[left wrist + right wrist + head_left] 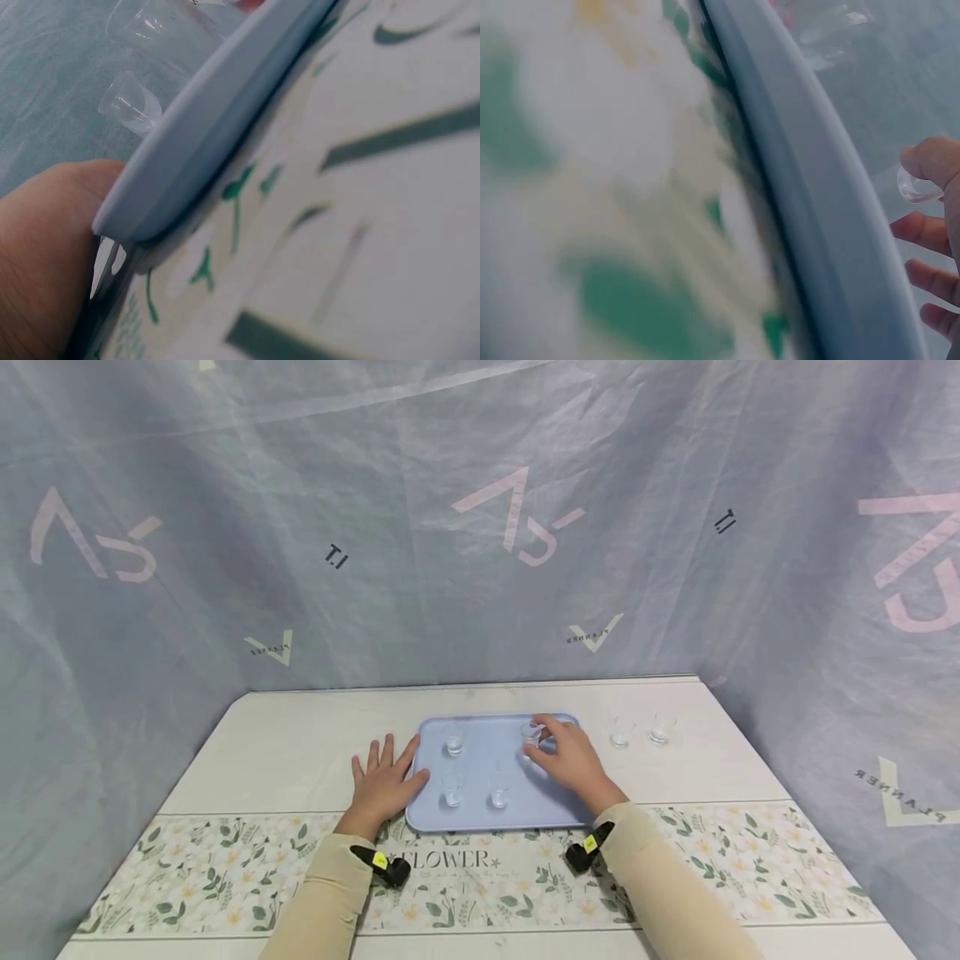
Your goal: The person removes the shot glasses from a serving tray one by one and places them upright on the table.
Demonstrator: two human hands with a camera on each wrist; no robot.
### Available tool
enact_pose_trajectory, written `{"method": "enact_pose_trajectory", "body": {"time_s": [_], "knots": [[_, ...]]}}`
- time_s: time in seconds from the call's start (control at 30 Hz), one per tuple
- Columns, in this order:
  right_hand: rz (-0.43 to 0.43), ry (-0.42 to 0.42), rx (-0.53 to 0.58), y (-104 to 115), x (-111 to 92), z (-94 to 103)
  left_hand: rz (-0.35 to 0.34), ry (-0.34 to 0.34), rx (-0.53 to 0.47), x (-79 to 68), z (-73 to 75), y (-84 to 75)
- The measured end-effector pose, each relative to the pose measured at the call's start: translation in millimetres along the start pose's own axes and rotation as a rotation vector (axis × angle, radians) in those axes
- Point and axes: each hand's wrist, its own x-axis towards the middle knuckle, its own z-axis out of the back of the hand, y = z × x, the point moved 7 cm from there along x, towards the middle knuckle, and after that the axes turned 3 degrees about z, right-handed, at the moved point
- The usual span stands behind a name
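A blue tray (472, 821) lies on the table. My left hand (382, 789) rests at its left edge, fingers spread flat, the thumb reaching over the rim. Over the tray's back right part, my right hand (570, 756) pinches a small clear shot glass (530, 735) between thumb and fingers; in the right wrist view that glass (917, 187) shows under the thumb. Three more shot glasses stand on the tray: one at the back left (454, 742), one at the front left (452, 792) and one at the front middle (498, 790).
Two more clear glasses stand on the table right of the tray, one nearer (619, 735) and one farther (658, 731). A floral-printed band (247, 868) crosses the front of the white tabletop. Grey-blue cloth (420, 610) hangs behind the table and at both sides.
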Motion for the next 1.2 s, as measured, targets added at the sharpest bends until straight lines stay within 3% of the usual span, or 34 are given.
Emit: {"method": "enact_pose_trajectory", "body": {"time_s": [0.5,1.2], "knots": [[-0.061,-0.052,0.002,-40.8,-40.1,54.4,-0.005,0.001,0.007,-0.1,3.0,0.0],[-0.235,-0.138,-0.077,-117.3,-93.3,116.4,-0.008,0.004,0.001,2.8,-1.6,3.5]]}}
